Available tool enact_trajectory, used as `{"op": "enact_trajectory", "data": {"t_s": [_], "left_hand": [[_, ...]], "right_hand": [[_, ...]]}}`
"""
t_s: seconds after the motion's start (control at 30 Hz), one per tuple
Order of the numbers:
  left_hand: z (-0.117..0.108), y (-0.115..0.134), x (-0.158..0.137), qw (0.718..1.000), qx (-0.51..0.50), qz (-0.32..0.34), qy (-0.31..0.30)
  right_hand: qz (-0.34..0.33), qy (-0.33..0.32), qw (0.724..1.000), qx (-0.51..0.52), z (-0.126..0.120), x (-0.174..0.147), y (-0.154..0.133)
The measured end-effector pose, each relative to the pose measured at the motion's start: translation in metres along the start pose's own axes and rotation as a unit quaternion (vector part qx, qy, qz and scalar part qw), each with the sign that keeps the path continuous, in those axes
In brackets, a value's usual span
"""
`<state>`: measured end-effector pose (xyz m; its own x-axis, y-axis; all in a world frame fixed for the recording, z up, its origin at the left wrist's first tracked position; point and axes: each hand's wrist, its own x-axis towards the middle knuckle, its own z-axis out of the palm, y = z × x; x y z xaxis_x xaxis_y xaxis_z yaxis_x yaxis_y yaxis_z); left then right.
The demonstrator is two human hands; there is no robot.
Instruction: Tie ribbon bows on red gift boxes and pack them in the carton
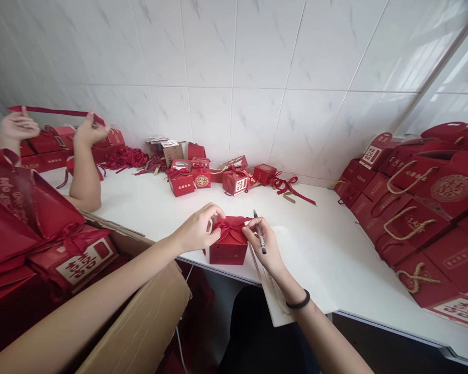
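The bow on the red gift box (228,252) looked to be the step in hand, the box standing near the front edge of the bench (148,200). The left hand (198,227) bent its fingers round the red ribbon (226,228), though how firmly I could not tell; the right hand (264,244) held a pen (260,235) and seemed to pinch the ribbon's other side. The next move probably called for an even, gentle pull

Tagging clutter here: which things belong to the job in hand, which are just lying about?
In the job:
red box
ribbon bow, left hand and right hand at it
pen, in the right hand, use unclear

Apparently lying about:
small boxes, back
loose ribbon
stacked red boxes, right
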<state>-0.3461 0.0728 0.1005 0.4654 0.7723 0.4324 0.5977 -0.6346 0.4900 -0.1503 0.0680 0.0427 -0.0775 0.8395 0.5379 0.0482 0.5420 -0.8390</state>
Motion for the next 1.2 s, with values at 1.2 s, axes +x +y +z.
{"op": "enact_trajectory", "data": {"t_s": [1.2], "left_hand": [[0.0011, -0.0066, -0.0004, 0.966, 0.103, -0.206, -0.115]], "right_hand": [[0.111, 0.028, 0.99, 0.079, -0.0059, 0.0001, 0.0018]]}}
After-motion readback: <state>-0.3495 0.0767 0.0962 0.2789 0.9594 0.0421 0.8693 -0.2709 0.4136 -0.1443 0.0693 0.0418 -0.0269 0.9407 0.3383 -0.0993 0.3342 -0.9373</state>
